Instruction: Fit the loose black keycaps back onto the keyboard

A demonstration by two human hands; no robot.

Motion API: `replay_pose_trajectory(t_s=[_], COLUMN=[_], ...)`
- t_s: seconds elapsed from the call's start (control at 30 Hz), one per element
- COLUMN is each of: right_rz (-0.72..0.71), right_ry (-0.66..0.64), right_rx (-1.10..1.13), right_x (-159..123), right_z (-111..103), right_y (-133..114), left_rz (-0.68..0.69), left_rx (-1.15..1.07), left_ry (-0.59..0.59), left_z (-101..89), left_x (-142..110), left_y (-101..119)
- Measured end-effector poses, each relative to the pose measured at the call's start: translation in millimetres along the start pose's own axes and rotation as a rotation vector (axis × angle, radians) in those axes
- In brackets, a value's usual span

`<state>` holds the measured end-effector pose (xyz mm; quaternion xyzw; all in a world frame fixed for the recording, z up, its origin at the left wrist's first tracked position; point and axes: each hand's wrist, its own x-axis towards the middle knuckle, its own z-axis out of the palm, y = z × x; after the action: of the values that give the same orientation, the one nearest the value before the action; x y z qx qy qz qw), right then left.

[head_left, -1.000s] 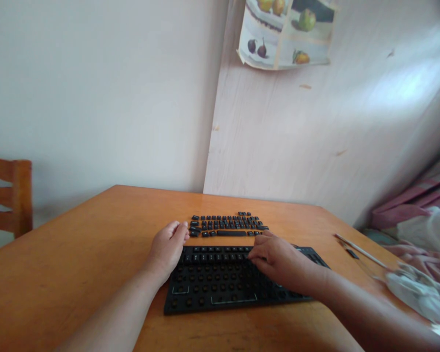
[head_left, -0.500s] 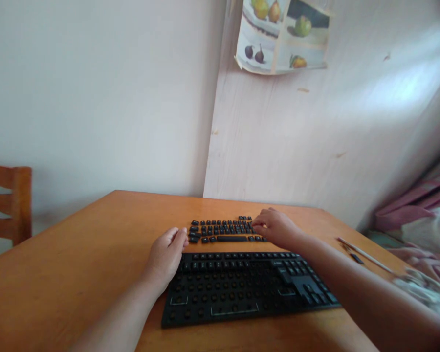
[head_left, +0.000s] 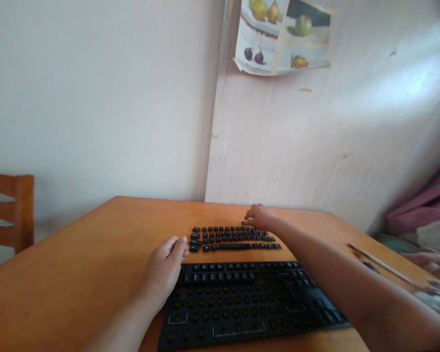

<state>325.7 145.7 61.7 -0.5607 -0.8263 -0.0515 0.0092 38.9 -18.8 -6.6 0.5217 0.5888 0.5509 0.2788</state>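
A black keyboard (head_left: pixel 220 305) lies on the wooden table in front of me, many of its switch positions bare of caps. Beside its upper left corner is my left hand (head_left: pixel 166 264), fingers curled and thumb pressed in; whatever it may hold is hidden. Beyond the keyboard, loose black keycaps (head_left: pixel 220 237) lie in rows, with a long spacebar (head_left: pixel 234 247) in the nearest row. My right hand (head_left: pixel 261 217) reaches over the far right of these rows. Its bent fingertips are pinched at a small keycap (head_left: pixel 244 223) at the back, and the hand covers some caps nearby.
A thin stick-like brush or pencil (head_left: pixel 379 263) and a small dark object (head_left: pixel 371 267) lie on the right of the table (head_left: pixel 95 274). A wooden chair (head_left: pixel 24 210) stands at left. Crumpled cloth (head_left: pixel 421 239) is at right, and fruit pictures (head_left: pixel 278 39) hang on the wall.
My right hand has moved away from me and slightly left, from the right end of the keycap rows to the small caps behind them. My left hand stays by the keyboard; the view has tilted slightly.
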Motion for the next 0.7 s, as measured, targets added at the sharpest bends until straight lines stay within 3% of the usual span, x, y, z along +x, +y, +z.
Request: replay_pose_trajectory(t_s=[0.7], right_rz=[-0.027], right_ry=[-0.061], right_rx=[0.024], right_x=[23.2], right_z=[13.2], right_y=[0.2], left_rz=[-0.011], left_rx=[-0.008], left_ry=[0.010], left_z=[0.3], left_x=[-2.5], left_y=[4.5])
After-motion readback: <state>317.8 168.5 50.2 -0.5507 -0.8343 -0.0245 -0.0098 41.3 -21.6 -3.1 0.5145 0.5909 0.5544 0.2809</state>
